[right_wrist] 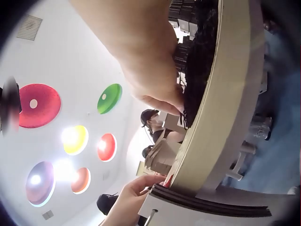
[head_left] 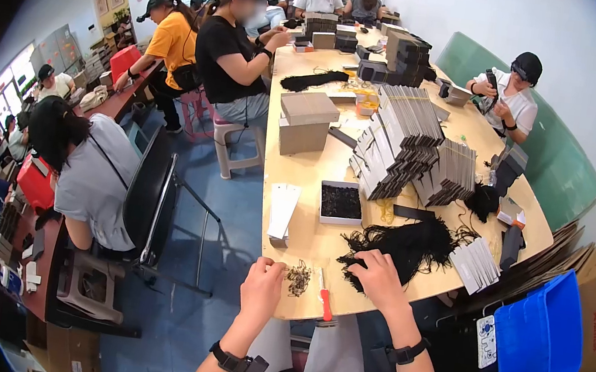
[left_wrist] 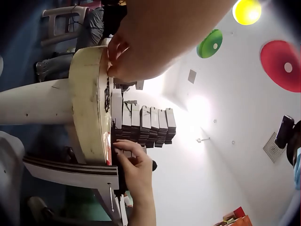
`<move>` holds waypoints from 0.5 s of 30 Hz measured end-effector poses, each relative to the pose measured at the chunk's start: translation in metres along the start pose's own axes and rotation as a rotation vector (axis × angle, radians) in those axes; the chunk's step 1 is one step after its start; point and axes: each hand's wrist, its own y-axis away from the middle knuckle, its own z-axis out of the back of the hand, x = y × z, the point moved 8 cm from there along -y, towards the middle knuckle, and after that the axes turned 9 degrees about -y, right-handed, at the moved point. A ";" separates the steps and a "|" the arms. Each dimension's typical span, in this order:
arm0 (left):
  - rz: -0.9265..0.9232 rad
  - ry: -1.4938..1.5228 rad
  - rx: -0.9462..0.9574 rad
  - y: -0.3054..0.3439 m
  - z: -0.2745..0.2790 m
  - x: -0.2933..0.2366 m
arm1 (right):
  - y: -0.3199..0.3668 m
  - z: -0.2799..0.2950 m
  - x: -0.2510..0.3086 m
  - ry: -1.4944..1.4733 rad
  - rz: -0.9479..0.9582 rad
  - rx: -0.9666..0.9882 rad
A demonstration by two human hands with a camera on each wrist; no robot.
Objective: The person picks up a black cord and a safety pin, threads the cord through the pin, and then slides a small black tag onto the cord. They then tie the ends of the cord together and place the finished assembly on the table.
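My left hand (head_left: pixel 269 266) sits at the near edge of the beige table (head_left: pixel 299 179), fingers curled and pinched on something small that I cannot make out. Just to its right lies a small tangle of dark cord pieces (head_left: pixel 298 277), then a red-handled tool (head_left: pixel 325 302). My right hand (head_left: pixel 363 265) reaches into a big heap of black cords (head_left: pixel 413 245) and grips some strands at its near edge. In the left wrist view the left hand's fingertips (left_wrist: pixel 113 63) press at the tabletop's rim (left_wrist: pixel 87 108). From the right wrist, the curled fingers (right_wrist: pixel 171 103) meet the black cords (right_wrist: pixel 200 61).
A white-rimmed tray of black bits (head_left: pixel 340 202) and a white card stack (head_left: pixel 282 210) lie further up the table. Tall fans of grey cards (head_left: pixel 400 143), brown boxes (head_left: pixel 306 121) and white cards (head_left: pixel 476 264) crowd it. A blue bin (head_left: pixel 540 338) stands right; seated people line both sides.
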 end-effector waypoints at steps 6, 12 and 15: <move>-0.023 -0.065 0.026 -0.004 -0.009 0.004 | -0.001 0.008 0.007 -0.098 0.000 -0.053; 0.003 0.043 0.017 -0.003 -0.011 0.010 | -0.003 0.016 0.033 -0.230 0.037 -0.101; 0.038 0.330 0.012 0.001 -0.010 0.011 | -0.001 0.018 0.056 -0.392 0.012 -0.105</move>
